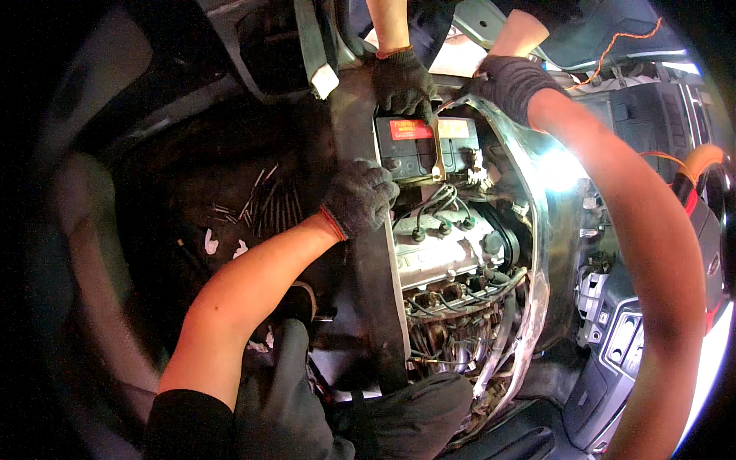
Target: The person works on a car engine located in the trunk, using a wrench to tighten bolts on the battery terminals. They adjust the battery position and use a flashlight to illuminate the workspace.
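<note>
My left hand (pixel 359 199), in a dark grey knit glove, is closed with its knuckles up at the left rim (pixel 387 253) of the engine opening. Whatever it may hold is hidden. My right hand (pixel 527 86), also gloved, reaches to the far right edge of the opening; its fingers are hidden. Another person's gloved hand (pixel 405 86) comes in from the top, by the upper end of a brass-coloured wrench (pixel 438 149). That wrench stands across the front of a black battery (pixel 414 149). Below the battery lies an engine with a silver cover (pixel 441 245) and black leads (pixel 441 198).
Several slim metal tools (pixel 276 203) and crumpled white scraps (pixel 211 241) lie on the dark floor at left. A bright lamp glare (pixel 560 170) sits right of the opening. A grey console (pixel 613 360) is at lower right. Another person's forearm (pixel 520 34) shows near my right hand.
</note>
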The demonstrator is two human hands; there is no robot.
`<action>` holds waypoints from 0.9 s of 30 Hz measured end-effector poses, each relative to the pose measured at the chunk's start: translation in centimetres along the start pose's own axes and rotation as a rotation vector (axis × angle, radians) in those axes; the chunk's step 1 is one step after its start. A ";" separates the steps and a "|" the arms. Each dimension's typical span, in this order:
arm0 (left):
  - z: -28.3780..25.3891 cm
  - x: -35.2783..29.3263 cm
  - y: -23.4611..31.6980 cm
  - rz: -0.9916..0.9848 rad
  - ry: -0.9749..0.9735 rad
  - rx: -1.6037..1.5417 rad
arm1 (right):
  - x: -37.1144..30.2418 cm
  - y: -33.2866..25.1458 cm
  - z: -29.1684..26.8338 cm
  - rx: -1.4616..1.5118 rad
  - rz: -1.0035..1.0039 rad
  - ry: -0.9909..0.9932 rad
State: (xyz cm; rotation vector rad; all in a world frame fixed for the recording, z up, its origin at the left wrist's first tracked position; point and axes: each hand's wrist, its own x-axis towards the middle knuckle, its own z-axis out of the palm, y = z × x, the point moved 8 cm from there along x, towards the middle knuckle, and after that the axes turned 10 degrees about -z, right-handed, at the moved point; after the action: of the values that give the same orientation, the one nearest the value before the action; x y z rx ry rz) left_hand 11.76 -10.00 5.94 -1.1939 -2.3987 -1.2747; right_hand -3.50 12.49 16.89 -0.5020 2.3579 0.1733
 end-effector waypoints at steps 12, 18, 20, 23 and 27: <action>-0.9 -0.2 -0.7 -0.026 -0.012 0.042 | -1.8 -4.7 -3.0 -0.059 0.121 0.425; -0.3 0.0 -0.3 -0.038 -0.125 0.061 | -2.7 -1.5 0.9 0.809 0.399 0.138; -0.4 -0.3 -0.7 -0.030 -0.058 0.049 | -1.2 -4.9 -0.6 0.038 0.030 0.007; -0.1 -0.2 -0.2 -0.017 -0.019 0.038 | -2.1 -3.9 -1.7 -0.198 0.060 0.280; 0.3 0.2 0.4 -0.017 -0.032 0.059 | -1.3 2.0 3.2 0.192 0.250 0.232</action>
State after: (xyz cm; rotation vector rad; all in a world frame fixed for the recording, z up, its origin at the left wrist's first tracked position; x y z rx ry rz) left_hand 12.01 -9.56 6.12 -1.1884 -2.4559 -1.1894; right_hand -1.43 15.54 15.34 -0.1395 2.6272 0.0014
